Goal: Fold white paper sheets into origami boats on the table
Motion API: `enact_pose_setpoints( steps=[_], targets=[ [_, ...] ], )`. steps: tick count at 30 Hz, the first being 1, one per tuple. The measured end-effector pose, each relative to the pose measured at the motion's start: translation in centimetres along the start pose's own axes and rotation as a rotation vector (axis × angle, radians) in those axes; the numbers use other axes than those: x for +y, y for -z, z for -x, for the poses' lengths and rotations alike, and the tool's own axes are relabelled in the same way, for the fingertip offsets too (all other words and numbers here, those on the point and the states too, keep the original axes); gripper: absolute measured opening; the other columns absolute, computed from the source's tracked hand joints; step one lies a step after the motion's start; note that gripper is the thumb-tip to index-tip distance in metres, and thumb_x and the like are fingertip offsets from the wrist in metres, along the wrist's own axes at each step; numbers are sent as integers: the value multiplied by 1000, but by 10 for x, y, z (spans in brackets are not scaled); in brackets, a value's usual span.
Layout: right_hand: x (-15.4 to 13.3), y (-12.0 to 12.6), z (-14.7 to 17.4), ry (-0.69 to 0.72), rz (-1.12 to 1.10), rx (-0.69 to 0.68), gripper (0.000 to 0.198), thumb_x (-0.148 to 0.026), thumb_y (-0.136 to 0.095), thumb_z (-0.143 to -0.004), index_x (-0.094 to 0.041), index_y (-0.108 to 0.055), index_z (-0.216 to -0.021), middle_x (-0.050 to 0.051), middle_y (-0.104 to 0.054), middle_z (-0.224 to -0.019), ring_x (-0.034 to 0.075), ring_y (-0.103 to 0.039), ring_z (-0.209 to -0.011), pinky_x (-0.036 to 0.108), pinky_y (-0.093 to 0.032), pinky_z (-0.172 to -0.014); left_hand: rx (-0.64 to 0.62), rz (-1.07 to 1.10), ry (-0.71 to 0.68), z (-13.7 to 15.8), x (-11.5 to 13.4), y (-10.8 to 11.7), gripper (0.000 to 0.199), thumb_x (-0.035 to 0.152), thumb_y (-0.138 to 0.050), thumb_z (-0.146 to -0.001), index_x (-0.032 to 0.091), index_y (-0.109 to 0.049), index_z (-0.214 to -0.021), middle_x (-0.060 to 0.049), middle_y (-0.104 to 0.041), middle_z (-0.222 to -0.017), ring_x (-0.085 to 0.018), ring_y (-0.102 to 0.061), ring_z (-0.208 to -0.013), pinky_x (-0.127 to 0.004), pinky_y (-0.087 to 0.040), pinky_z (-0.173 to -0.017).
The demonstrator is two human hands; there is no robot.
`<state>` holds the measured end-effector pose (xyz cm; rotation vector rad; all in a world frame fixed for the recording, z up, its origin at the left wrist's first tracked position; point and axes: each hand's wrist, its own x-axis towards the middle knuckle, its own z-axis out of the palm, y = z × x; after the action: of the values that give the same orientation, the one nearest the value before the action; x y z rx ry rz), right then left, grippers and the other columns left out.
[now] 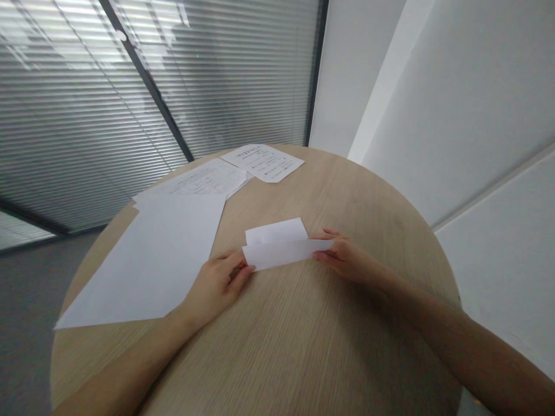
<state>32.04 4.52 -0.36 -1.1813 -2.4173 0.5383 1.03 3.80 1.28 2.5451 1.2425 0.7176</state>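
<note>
Between my two hands is a folded piece of white paper [281, 254], with a long flat strip toward me and a shorter flap standing out behind it. My left hand [221, 279] pinches the strip's left end, thumb in front. At the right end, my right hand [340, 252] grips the same paper between thumb and fingers. The paper is just over the middle of the round wooden table [303, 335]; I cannot tell whether its lower edge touches the top. Some fingertips are hidden behind the paper.
Large blank white sheets [151, 260] lie to the left, close to my left hand. Behind them are a printed form [208, 180] and another printed page [264, 162]. Blinds [243, 69] hang beyond the table, and a white wall [468, 92] stands on the right.
</note>
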Motion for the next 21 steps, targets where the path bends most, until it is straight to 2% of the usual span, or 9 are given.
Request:
enact_pose_setpoints(
  steps=[3, 5, 7, 8, 10, 13, 15, 18, 21],
  targets=[
    [-15, -2, -2, -105, -13, 60, 29, -20, -45, -97, -20, -62, -73, 2, -71, -77, 19, -70, -83, 49, -38, -109, -46, 112, 149, 0, 3, 1, 23, 34, -49, -93, 19, -61, -82, 1, -66, -65, -13, -61, -55, -24, -45, -52],
    [-23, -7, -4, -210, -34, 131, 19, -20, -48, -95, -19, -63, -83, 3, -70, -75, 21, -69, -84, 46, -44, -101, -46, 178, 231, 0, 5, 1, 24, 35, -51, -91, 18, -63, -103, 3, -67, -62, -13, -60, -51, -24, -45, -49],
    [-29, -11, -6, -285, -80, 191, 16, -19, -51, -92, -17, -63, -103, 4, -73, -82, 21, -70, -87, 45, -45, -100, -28, 223, 297, 0, 7, -1, 50, 37, -53, -90, 16, -48, -135, 5, -67, -61, -14, -60, -49, -25, -46, -49],
    [-31, -13, -7, -301, -103, 210, 24, -18, -53, -91, -17, -60, -114, 5, -75, -85, 21, -70, -88, 46, -42, -102, -22, 225, 325, 0, 7, -2, 62, 38, -54, -91, 15, -35, -146, 6, -67, -60, -15, -60, -48, -26, -47, -49],
    [-34, -16, -8, -307, -125, 226, 44, -16, -56, -89, -16, -51, -132, 6, -76, -89, 22, -71, -88, 49, -36, -108, -14, 157, 341, 0, 8, -5, 71, 41, -53, -91, 13, -26, -151, 5, -67, -62, -17, -62, -52, -29, -50, -53],
    [-36, -16, -11, -326, -97, 206, 56, -17, -58, -87, -13, -44, -142, 6, -76, -85, 22, -71, -86, 48, -33, -110, 57, -85, 200, -2, 9, -7, 53, 44, -50, -93, 14, -50, -137, -8, -72, -92, -25, -68, -85, -40, -56, -76],
    [-37, -15, -13, -350, -61, 179, 58, -17, -58, -87, -10, -44, -143, 6, -75, -82, 21, -71, -83, 45, -35, -108, 72, -216, 46, -4, 7, -9, 46, 46, -47, -95, 15, -60, -126, -15, -65, -122, -31, -61, -113, -49, -50, -96],
    [-40, -14, -15, -365, 42, 169, 58, -18, -58, -86, -7, -46, -142, 6, -74, -80, 21, -68, -80, 42, -39, -104, -28, -291, -86, -8, 4, -12, 48, 47, -40, -98, 15, -60, -129, -17, -49, -146, -36, -44, -135, -56, -39, -109],
    [-41, -16, -16, -368, 151, 175, 58, -21, -58, -86, -8, -48, -142, 8, -72, -82, 23, -66, -84, 42, -41, -99, -144, -297, -79, -10, 1, -16, 53, 49, -34, -100, 15, -56, -135, -18, -43, -152, -36, -39, -140, -58, -35, -112]
  ],
)
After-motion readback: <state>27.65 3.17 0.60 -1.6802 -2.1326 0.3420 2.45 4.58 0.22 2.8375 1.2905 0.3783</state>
